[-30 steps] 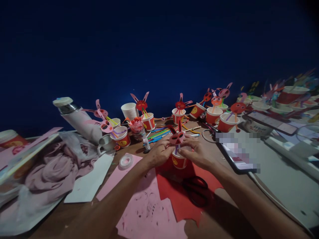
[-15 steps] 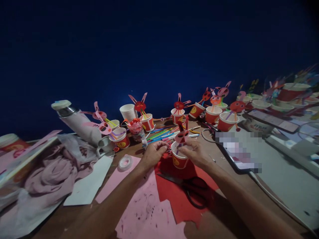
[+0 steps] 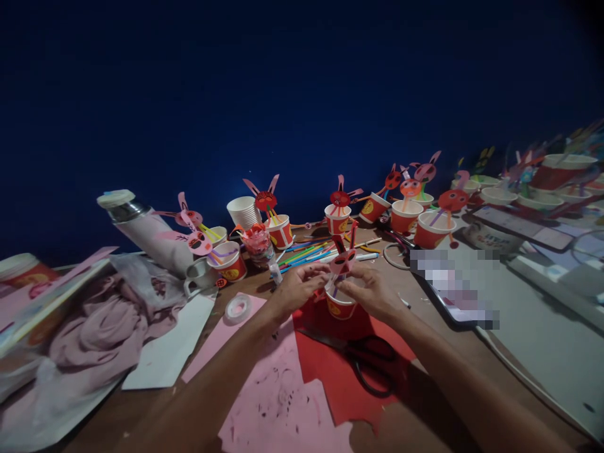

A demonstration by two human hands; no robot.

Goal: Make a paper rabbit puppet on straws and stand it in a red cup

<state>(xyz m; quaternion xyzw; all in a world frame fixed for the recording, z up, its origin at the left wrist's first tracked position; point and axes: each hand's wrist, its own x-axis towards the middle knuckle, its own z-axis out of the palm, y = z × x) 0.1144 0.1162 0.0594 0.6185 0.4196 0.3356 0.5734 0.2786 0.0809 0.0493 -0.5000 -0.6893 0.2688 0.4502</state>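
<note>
- Table [image 3: 106,425], brown-topped
- Far: red paper cups [image 3: 405,220], several
- Far centre: coloured sticks [image 3: 306,254], scattered
- Left: white sheet [image 3: 170,346]
- Near centre: pink sheets [image 3: 271,412]; red sheet [image 3: 330,377]

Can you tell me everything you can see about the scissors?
The scissors have two big dark loop handles and a narrow blade end that looks like grey metal. They lie flat on the red paper, with the tip pointing left and a bit away from the person, and the handles to the right. I can't tell whether the blades are fully closed. Neither the left hand nor the right hand touches them; both are farther up the table.
</note>
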